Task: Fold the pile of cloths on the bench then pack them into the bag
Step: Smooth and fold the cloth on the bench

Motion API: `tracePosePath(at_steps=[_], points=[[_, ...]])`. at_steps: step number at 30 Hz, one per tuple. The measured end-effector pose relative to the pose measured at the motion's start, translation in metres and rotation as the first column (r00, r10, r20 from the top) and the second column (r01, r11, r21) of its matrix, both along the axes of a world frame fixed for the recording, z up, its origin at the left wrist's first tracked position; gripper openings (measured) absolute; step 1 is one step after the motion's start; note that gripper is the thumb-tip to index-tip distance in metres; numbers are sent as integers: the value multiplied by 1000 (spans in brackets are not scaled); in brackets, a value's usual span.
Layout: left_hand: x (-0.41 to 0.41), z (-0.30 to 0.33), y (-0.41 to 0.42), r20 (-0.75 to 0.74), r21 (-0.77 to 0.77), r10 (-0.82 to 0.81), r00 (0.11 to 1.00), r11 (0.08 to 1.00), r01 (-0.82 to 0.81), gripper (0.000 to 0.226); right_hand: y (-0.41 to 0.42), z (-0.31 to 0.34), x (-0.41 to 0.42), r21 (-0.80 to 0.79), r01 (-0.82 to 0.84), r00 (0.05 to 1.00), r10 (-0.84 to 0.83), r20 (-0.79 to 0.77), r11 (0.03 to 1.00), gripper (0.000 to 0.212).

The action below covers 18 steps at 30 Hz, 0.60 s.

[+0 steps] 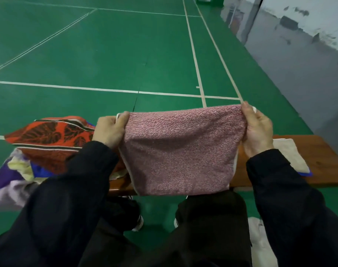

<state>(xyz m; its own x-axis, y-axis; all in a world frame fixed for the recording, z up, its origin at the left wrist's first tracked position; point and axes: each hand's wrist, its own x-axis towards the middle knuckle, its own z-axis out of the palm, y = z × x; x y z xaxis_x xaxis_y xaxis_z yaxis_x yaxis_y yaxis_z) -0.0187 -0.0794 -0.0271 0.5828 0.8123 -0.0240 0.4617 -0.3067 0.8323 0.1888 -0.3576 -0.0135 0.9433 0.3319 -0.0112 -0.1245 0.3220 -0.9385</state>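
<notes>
Head: pink towel (180, 151), both hands.

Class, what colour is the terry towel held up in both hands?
Mottled pink terry towel, clearest in the head view.

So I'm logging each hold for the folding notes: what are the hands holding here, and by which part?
Both hold the pink terry cloth by its top corners: left hand, right hand.
</notes>
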Motion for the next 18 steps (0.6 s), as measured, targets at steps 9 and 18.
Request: tracePosePath(at_steps=[9, 18], points=[[5, 2, -8, 662, -600, 21, 749, 613, 514, 23, -6, -22, 14, -153, -415, 903, 385, -189, 897, 77], [6, -10, 4, 524, -369, 110, 845, 923, 109, 22, -8, -10, 9, -48, -72, 997, 71, -32, 996, 18]])
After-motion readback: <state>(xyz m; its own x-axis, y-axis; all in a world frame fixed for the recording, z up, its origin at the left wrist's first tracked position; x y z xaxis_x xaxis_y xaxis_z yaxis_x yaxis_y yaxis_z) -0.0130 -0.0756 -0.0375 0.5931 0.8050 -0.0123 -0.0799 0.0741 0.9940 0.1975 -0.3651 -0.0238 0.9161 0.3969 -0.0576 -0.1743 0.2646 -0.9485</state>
